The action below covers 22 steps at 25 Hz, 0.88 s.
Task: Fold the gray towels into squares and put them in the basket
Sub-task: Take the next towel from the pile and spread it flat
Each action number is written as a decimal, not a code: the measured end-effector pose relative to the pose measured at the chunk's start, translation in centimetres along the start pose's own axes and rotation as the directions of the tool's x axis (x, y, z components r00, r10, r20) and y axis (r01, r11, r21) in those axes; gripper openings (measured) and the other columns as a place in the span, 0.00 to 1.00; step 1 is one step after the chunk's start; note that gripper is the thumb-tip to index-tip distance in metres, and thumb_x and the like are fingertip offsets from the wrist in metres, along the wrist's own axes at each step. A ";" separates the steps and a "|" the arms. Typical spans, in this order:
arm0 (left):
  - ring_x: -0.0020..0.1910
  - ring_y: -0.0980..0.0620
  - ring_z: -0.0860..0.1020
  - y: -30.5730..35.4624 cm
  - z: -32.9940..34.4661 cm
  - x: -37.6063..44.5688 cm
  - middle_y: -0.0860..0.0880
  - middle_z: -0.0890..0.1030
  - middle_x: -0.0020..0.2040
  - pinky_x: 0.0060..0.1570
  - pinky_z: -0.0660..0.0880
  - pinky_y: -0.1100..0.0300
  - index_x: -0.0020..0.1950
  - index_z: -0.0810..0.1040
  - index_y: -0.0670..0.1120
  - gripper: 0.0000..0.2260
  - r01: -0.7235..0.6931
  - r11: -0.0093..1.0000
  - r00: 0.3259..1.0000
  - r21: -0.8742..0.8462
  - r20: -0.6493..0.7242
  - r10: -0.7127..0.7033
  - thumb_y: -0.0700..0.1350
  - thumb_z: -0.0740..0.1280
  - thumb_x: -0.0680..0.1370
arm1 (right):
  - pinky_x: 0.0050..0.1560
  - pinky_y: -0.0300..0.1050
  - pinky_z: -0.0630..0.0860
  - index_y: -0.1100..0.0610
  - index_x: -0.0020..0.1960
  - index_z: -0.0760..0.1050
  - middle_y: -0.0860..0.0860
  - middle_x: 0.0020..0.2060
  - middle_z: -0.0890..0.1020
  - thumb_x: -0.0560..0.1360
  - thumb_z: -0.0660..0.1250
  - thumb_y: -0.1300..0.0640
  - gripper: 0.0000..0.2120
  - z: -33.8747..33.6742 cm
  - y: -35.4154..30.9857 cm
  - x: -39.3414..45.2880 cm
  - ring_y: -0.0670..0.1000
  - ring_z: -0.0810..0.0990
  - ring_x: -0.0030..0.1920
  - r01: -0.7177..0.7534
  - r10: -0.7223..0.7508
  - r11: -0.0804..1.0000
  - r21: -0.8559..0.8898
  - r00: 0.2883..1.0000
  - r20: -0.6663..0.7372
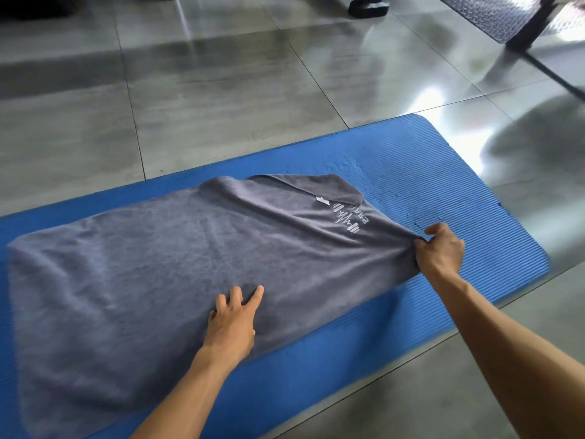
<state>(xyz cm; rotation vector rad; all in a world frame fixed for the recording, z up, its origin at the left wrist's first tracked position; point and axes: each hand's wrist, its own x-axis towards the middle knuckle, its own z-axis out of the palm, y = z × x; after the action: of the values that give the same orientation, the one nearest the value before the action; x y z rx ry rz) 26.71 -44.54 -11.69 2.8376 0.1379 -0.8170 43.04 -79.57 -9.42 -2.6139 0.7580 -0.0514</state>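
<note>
A large gray towel (164,267) lies spread across a blue ribbed mat (421,172) on the floor. Its far right corner is flipped over, next to a white embroidered logo (346,220) and a small white tag. My right hand (438,248) pinches the towel's right edge and pulls the cloth taut. My left hand (232,318) rests flat on the towel near its front edge, fingers spread. No basket is in view.
Shiny gray floor tiles (221,90) surround the mat. A dark textured mat (497,14) and black equipment legs (535,23) stand at the far right; a black base (368,7) sits at the top centre.
</note>
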 end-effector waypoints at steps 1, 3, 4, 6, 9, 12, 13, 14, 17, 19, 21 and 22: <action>0.59 0.48 0.62 0.0 0.0 0.0 0.48 0.59 0.65 0.57 0.72 0.57 0.80 0.46 0.56 0.37 -0.001 1.000 1.000 0.001 0.002 0.001 0.44 0.65 0.79 | 0.59 0.55 0.70 0.56 0.59 0.75 0.61 0.56 0.79 0.75 0.66 0.61 0.13 0.3 0.5 -0.5 0.63 0.71 0.62 -0.028 0.029 0.997 -0.079 0.999 0.014; 0.60 0.48 0.64 0.1 -0.3 0.4 0.48 0.61 0.65 0.54 0.72 0.57 0.79 0.49 0.57 0.33 -0.002 1.000 1.000 -0.013 0.006 0.003 0.44 0.63 0.79 | 0.62 0.57 0.67 0.55 0.60 0.74 0.59 0.59 0.76 0.74 0.65 0.63 0.15 1.0 0.6 -1.8 0.63 0.70 0.62 -0.007 0.014 0.969 -0.246 0.999 0.029; 0.61 0.47 0.65 0.2 -0.9 0.8 0.48 0.62 0.66 0.54 0.72 0.56 0.78 0.53 0.57 0.29 0.002 0.999 1.000 -0.045 0.001 -0.002 0.45 0.62 0.80 | 0.62 0.58 0.66 0.55 0.60 0.74 0.59 0.59 0.75 0.73 0.66 0.62 0.16 1.6 0.2 -2.3 0.63 0.70 0.62 0.059 -0.046 0.958 -0.279 0.998 0.053; 0.63 0.47 0.66 0.1 -2.0 2.0 0.49 0.65 0.64 0.55 0.72 0.54 0.73 0.64 0.57 0.20 0.005 0.994 0.999 -0.113 -0.043 -0.009 0.48 0.61 0.81 | 0.60 0.57 0.68 0.55 0.59 0.74 0.57 0.58 0.76 0.72 0.66 0.60 0.16 2.9 -1.3 -2.8 0.63 0.71 0.60 0.218 -0.193 0.957 -0.192 0.971 0.141; 0.68 0.46 0.62 0.6 -3.1 3.8 0.49 0.61 0.70 0.58 0.71 0.52 0.64 0.71 0.54 0.15 -0.002 0.993 0.996 -0.121 -0.087 -0.009 0.49 0.67 0.78 | 0.58 0.53 0.73 0.55 0.59 0.74 0.54 0.54 0.81 0.71 0.67 0.60 0.16 5.1 -5.0 -2.8 0.59 0.76 0.56 0.253 -0.269 0.961 0.107 0.947 0.177; 0.77 0.38 0.46 1.5 -3.8 5.2 0.45 0.39 0.79 0.64 0.69 0.43 0.78 0.50 0.57 0.41 0.089 0.995 0.995 -0.054 0.057 -0.086 0.49 0.73 0.74 | 0.45 0.49 0.77 0.53 0.63 0.71 0.52 0.48 0.82 0.74 0.68 0.62 0.18 5.9 -9.4 -1.8 0.51 0.79 0.41 -0.221 -0.036 0.806 0.549 0.907 0.419; 0.77 0.35 0.42 1.7 -4.0 5.7 0.44 0.34 0.78 0.65 0.67 0.40 0.79 0.41 0.59 0.48 0.121 0.993 0.988 -0.012 0.100 -0.119 0.50 0.74 0.73 | 0.40 0.47 0.76 0.53 0.64 0.68 0.52 0.45 0.81 0.75 0.67 0.62 0.20 6.2 -10.4 -1.1 0.50 0.77 0.37 -0.400 0.007 0.681 0.613 0.841 0.541; 0.76 0.33 0.39 1.9 -4.3 6.2 0.43 0.32 0.77 0.65 0.66 0.38 0.78 0.37 0.60 0.52 0.134 0.991 0.983 0.018 0.128 -0.135 0.51 0.75 0.72 | 0.38 0.46 0.76 0.53 0.65 0.67 0.52 0.43 0.79 0.75 0.67 0.62 0.21 6.6 -10.9 -0.2 0.50 0.77 0.36 -0.499 0.012 0.586 0.639 0.793 0.609; 0.75 0.28 0.38 1.9 -5.2 7.8 0.40 0.28 0.76 0.64 0.66 0.36 0.76 0.33 0.61 0.57 0.107 0.993 0.981 0.054 0.156 -0.114 0.52 0.78 0.68 | 0.35 0.45 0.77 0.56 0.69 0.67 0.52 0.44 0.77 0.72 0.68 0.59 0.26 7.2 -11.8 2.7 0.50 0.77 0.38 -0.562 0.031 0.488 0.667 0.775 0.631; 0.74 0.27 0.38 1.6 -5.3 8.2 0.38 0.28 0.75 0.64 0.66 0.37 0.76 0.33 0.61 0.59 0.092 0.993 0.979 0.075 0.177 -0.104 0.52 0.79 0.66 | 0.38 0.45 0.76 0.54 0.70 0.67 0.50 0.43 0.76 0.72 0.66 0.63 0.27 7.3 -12.9 4.6 0.49 0.75 0.40 -0.505 0.028 0.501 0.703 0.821 0.570; 0.74 0.27 0.37 1.5 -5.4 8.4 0.37 0.27 0.74 0.65 0.65 0.37 0.76 0.32 0.61 0.61 0.075 0.994 0.977 0.082 0.194 -0.090 0.53 0.80 0.65 | 0.48 0.48 0.77 0.47 0.74 0.63 0.49 0.56 0.75 0.70 0.64 0.66 0.35 7.1 -14.5 6.5 0.50 0.76 0.51 -0.397 -0.070 0.493 0.774 0.869 0.490; 0.74 0.27 0.36 1.5 -5.5 8.6 0.37 0.27 0.74 0.65 0.65 0.37 0.76 0.31 0.61 0.61 0.070 0.993 0.976 0.091 0.197 -0.087 0.53 0.80 0.65 | 0.57 0.48 0.76 0.45 0.76 0.60 0.47 0.63 0.72 0.70 0.63 0.68 0.39 7.0 -15.5 7.4 0.49 0.75 0.57 -0.339 -0.136 0.492 0.802 0.880 0.455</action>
<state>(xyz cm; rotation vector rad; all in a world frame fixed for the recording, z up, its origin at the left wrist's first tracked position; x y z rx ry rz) 37.02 -44.58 -11.48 2.8201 0.1930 -1.1465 58.16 -68.93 -10.17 -1.4733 0.4993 0.1860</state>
